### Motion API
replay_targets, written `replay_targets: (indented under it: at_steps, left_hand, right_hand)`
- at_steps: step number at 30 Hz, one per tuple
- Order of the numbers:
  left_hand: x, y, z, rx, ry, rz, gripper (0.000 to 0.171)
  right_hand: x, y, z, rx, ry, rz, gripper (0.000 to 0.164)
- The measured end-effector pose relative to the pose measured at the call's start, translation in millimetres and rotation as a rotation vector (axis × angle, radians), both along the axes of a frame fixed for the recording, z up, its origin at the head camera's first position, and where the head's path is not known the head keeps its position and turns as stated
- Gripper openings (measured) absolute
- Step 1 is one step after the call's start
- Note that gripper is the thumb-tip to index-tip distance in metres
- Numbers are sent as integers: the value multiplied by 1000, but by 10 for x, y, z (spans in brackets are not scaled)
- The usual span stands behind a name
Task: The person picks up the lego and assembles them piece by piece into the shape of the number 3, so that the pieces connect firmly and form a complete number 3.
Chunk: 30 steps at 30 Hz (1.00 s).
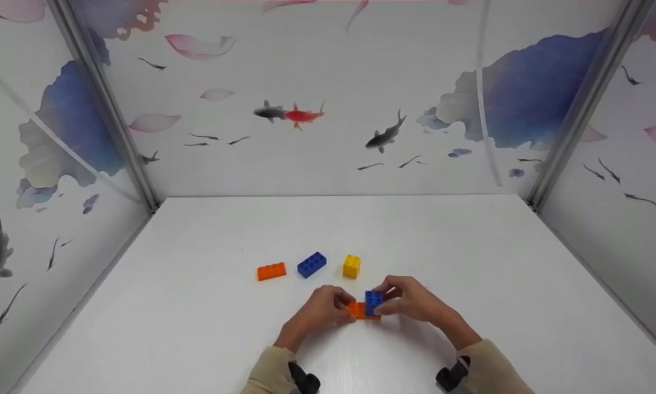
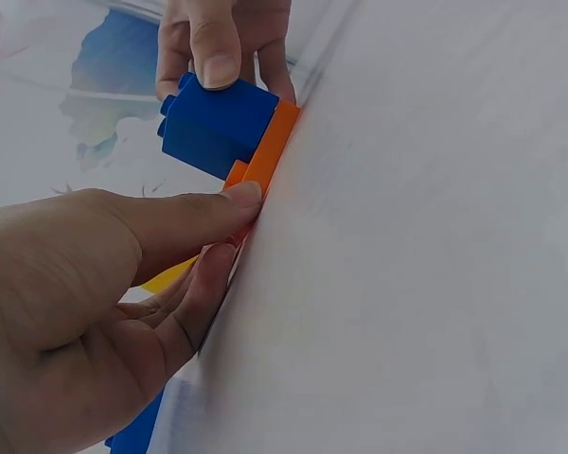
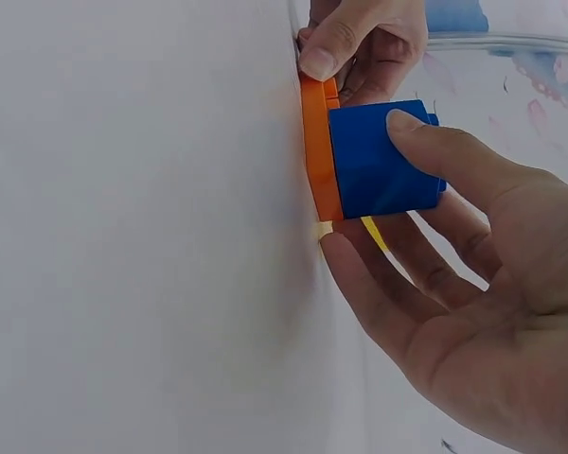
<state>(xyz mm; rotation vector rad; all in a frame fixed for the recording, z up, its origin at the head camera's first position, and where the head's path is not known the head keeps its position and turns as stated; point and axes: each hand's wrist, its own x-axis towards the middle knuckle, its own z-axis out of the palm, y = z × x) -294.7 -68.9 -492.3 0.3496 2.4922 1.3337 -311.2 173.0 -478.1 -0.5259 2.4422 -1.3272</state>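
Observation:
A flat orange building brick [image 1: 356,310] lies on the white table with a taller blue building brick [image 1: 373,302] standing on its right end. My left hand [image 1: 327,306] pinches the orange brick's left end between thumb and fingers. On the other side, my right hand [image 1: 411,298] grips the blue brick, its thumb [image 3: 407,123] flat on the near face. The right fingers reach behind the blue brick, partly hidden by it. In the left wrist view, the blue brick [image 2: 218,123] sits against the orange one [image 2: 273,147], its studs facing away from it.
Behind the hands, a loose orange brick [image 1: 271,271], a blue brick [image 1: 312,265] and a yellow brick [image 1: 351,266] lie in a row on the table [image 1: 196,235]. Printed wall panels [image 1: 328,65] enclose the table at the back and both sides.

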Motion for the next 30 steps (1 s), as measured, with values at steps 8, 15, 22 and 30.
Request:
replay_targets:
  at_steps: [8,15,22,30]
  left_hand:
    - [-2,-3,1,6,7,-6,29]
    - [-7,8,1,2,-27,7,29]
    - [-12,3,-18,5,-33,18,30]
    - [-33,-129,39,39,-26,40,29]
  right_hand:
    - [-24,46,-21,-27,-103,-16,39]
    - [-37,119,-52,-54,-197,-42,50]
    - [-43,135,-87,-95,-208,-58,47]
    - [-25,119,-73,-65,-213,-92,46]
